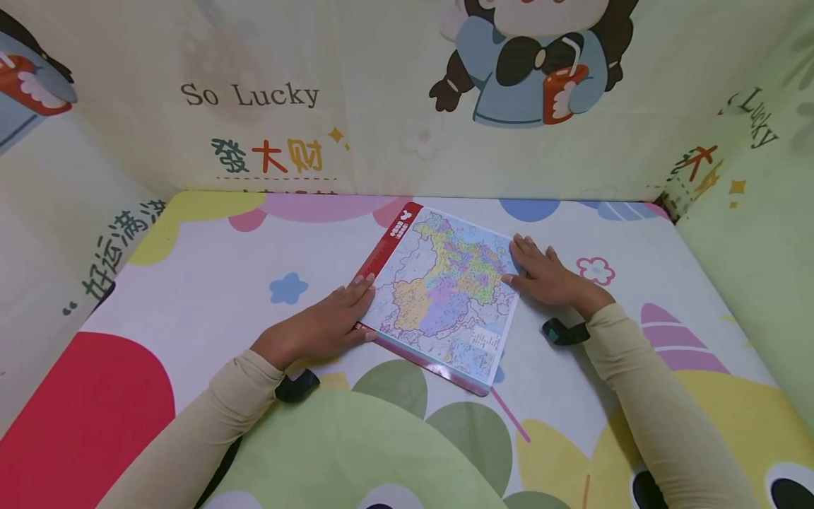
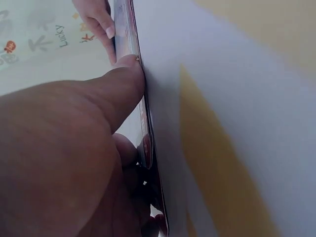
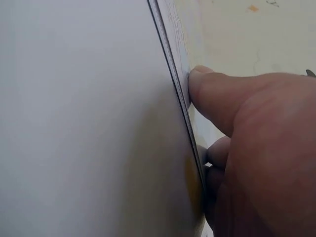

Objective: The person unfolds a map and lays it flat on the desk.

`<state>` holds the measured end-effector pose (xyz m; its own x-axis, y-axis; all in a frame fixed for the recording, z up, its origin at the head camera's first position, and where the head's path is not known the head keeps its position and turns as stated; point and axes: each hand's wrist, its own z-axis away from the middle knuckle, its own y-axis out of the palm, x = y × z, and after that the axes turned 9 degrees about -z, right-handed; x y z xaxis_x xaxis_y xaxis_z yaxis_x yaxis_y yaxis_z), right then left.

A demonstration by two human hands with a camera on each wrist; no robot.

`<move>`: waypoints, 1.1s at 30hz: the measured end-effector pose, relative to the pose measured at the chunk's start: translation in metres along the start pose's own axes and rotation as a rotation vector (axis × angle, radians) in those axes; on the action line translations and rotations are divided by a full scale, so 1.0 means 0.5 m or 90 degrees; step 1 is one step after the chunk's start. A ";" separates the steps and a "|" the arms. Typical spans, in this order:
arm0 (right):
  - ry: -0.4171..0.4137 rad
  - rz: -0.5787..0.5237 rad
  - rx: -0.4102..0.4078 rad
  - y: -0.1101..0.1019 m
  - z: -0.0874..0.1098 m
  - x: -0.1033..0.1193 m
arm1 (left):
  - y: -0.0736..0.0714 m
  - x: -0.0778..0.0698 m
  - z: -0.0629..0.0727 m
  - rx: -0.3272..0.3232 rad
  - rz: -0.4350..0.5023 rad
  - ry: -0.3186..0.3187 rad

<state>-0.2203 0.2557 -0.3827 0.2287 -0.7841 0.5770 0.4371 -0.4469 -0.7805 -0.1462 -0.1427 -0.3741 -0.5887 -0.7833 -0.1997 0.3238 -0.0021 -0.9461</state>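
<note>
A flat rectangular map (image 1: 445,290), with coloured regions and a red band along its left side, lies turned at an angle on the table. My left hand (image 1: 324,318) rests on its lower left edge, with fairly straight fingers over the red band. At the opposite edge, my right hand (image 1: 550,276) lies with extended fingers touching the upper right side. The left wrist view shows the left thumb (image 2: 121,81) on top of the map near its rim. Thin layered edges of the map (image 3: 174,69) show in the right wrist view beside the right thumb (image 3: 212,89).
A white cloth (image 1: 222,283) printed with bright shapes covers the table. Pale printed curtains (image 1: 381,92) hang behind it and at both sides. Black wrist devices (image 1: 297,387) sit under both wrists, close to the tabletop.
</note>
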 end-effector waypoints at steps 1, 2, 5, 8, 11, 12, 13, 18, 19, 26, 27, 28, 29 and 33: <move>-0.001 0.001 0.000 -0.001 -0.001 -0.001 | 0.001 0.000 0.000 0.000 -0.002 -0.001; -0.001 0.002 -0.001 -0.001 -0.003 -0.003 | 0.002 -0.001 0.001 0.001 -0.004 -0.002; 0.002 0.001 -0.001 -0.002 -0.009 -0.007 | 0.002 -0.001 0.002 0.002 -0.003 -0.003; -0.001 -0.004 0.002 -0.004 -0.013 -0.005 | 0.003 -0.001 0.003 0.007 -0.007 -0.012; -0.008 0.003 0.012 -0.009 -0.017 -0.004 | 0.006 -0.002 0.003 0.009 -0.007 -0.020; -0.010 0.008 0.017 -0.012 -0.019 -0.004 | 0.006 -0.003 0.004 0.007 -0.006 -0.020; -0.012 0.016 0.022 -0.014 -0.021 -0.004 | 0.007 -0.004 0.004 0.005 -0.004 -0.020; -0.011 0.038 0.042 -0.024 -0.034 -0.005 | 0.012 -0.013 0.005 -0.005 -0.003 -0.014; -0.011 0.037 0.045 -0.025 -0.036 -0.005 | 0.013 -0.015 0.005 -0.006 -0.004 -0.016; -0.011 0.020 0.050 -0.029 -0.042 -0.008 | 0.012 -0.023 0.007 -0.009 -0.010 -0.020; -0.012 0.019 0.050 -0.028 -0.043 -0.008 | 0.011 -0.023 0.007 -0.009 -0.010 -0.022; -0.013 0.017 0.050 -0.028 -0.044 -0.009 | 0.011 -0.023 0.008 -0.008 -0.012 -0.024; -0.014 0.015 0.050 -0.028 -0.044 -0.009 | 0.011 -0.024 0.009 -0.007 -0.014 -0.026; -0.016 0.014 0.049 -0.029 -0.048 -0.013 | 0.014 -0.026 0.011 -0.001 -0.028 -0.031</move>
<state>-0.2490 0.2567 -0.3809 0.2604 -0.7814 0.5671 0.4968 -0.3952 -0.7727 -0.1324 -0.1359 -0.3766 -0.5657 -0.8116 -0.1462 0.2974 -0.0355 -0.9541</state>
